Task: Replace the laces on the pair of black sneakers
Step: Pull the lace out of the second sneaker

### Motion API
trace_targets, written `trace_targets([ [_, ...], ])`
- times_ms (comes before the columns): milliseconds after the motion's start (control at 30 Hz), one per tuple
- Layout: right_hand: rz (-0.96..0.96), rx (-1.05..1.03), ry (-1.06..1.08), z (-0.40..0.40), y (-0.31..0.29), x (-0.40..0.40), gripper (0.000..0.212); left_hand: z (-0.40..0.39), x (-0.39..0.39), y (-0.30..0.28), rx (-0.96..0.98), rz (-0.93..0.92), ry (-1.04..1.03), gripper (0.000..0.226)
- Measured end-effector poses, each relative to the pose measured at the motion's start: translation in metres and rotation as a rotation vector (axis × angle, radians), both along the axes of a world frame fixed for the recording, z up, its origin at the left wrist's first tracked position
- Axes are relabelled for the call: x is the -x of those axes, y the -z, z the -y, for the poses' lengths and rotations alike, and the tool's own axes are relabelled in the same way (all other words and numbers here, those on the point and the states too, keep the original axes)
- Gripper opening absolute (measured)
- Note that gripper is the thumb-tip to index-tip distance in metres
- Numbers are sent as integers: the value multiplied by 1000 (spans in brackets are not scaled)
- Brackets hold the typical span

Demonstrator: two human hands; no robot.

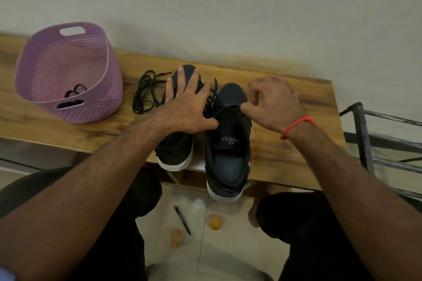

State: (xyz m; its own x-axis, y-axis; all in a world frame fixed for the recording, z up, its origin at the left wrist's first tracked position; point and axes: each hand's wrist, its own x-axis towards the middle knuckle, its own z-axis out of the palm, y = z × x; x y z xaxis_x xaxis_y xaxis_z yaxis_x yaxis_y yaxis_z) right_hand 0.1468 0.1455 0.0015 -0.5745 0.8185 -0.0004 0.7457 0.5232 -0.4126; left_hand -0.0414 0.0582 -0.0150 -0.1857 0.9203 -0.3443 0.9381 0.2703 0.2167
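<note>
Sitting side by side on a wooden table point(285, 155), toes pointing to the far wall: two black sneakers with white soles. Left sneaker point(174, 148) lying under the left hand point(185, 107), fingers spread wide and flat over the toe and vamp, thumb reaching right toward the neighbouring shoe, pressing rather than gripping. Right sneaker point(228, 143) standing with its heel overhanging the near edge of the table, tongue label showing, mouth open. Right hand point(274, 105) hovering over the right side of that shoe's toe, fingers curled, thumb and forefinger pinching what looks to be a black lace point(219, 110) crossing the upper eyelets; hard telling exactly where the pinch is landing, the strand being dark against dark fabric. Orange-red thread band point(299, 124) circling the right wrist.

Lying loose on the table just left of the left sneaker: a second black lace point(143, 91), coiled in untidy loops, not touching the basket. Standing farther left: a lilac perforated basket point(96, 102), holding something dark and looped at its bottom, too dim to be naming.

Showing on the pale tiled floor near the knees: a black pen point(182, 220), a small yellow round thing point(214, 222) and a small orange one point(175, 237). Standing at the far right, beside the table: a dark metal rack point(365, 143).
</note>
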Motion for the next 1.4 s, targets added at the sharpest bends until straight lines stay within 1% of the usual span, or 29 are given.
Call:
trace_targets([
  [67, 60, 14, 31, -9, 0, -7, 16, 0, -1, 0, 6, 1, 7, 111],
  [100, 99, 25, 8, -8, 3, -7, 18, 0, -2, 0, 7, -1, 10, 110],
  [167, 154, 34, -87, 2, 9, -2, 32, -1, -2, -1, 12, 3, 9, 110],
  [200, 183, 15, -136, 9, 13, 2, 33, -1, -1, -1, 13, 5, 9, 110],
  [300, 241, -71, -228, 19, 19, 12, 18, 0, 1, 0, 16, 3, 7, 110],
  [367, 166, -94, -180, 13, 14, 10, 13, 0, 1, 0, 22, 3, -1, 111],
  [433, 64, -114, -32, 0, 4, 1, 17, 0, 1, 0, 24, 5, -5, 112],
  [500, 80, -116, 108, -16, -2, -10, 15, 0, 0, -1, 22, 7, 0, 112],
  [567, 164, -71, 136, -22, 3, -16, 15, -1, 0, 0, 22, 6, 5, 111],
  [600, 196, -53, 89, -19, 7, -15, 21, -1, 0, 0, 24, 5, 5, 111],
  [667, 238, -60, -80, -5, 17, -5, 36, -1, 0, 1, 26, 5, 3, 112],
  [700, 253, -68, -157, 3, 20, 2, 36, -1, 0, 1, 25, 5, 3, 112],
  [767, 272, -107, -236, 13, 21, 13, 23, 0, 0, 0, 26, 4, 7, 111],
  [800, 263, -138, -233, 14, 18, 15, 17, 0, 0, 0, 27, 5, 7, 110],
  [867, 186, -177, -154, 4, 12, 9, 12, 0, 1, -1, 26, 7, 1, 111],
  [967, 58, -88, -55, -12, 3, -4, 13, -1, 0, -1, 24, 2, -1, 112],
  [1033, 73, -77, -109, -6, 3, -3, 19, -1, -2, 0, 23, -5, 9, 112],
  [1100, 172, -85, -218, 7, 10, 5, 26, -1, -2, 1, 25, -4, 10, 111],
  [1167, 230, -83, -285, 15, 17, 13, 20, 0, -1, 1, 27, 2, 7, 110],
  [1233, 178, -85, -267, 11, 14, 13, 11, 0, 1, 1, 26, 3, 3, 110],
  [1333, 10, -40, -151, -5, 3, 3, 9, 0, 0, 0, 20, -3, 4, 110],
  [1400, 4, -13, -153, -6, 3, 0, 11, 0, -2, 0, 21, -5, 10, 110],
])
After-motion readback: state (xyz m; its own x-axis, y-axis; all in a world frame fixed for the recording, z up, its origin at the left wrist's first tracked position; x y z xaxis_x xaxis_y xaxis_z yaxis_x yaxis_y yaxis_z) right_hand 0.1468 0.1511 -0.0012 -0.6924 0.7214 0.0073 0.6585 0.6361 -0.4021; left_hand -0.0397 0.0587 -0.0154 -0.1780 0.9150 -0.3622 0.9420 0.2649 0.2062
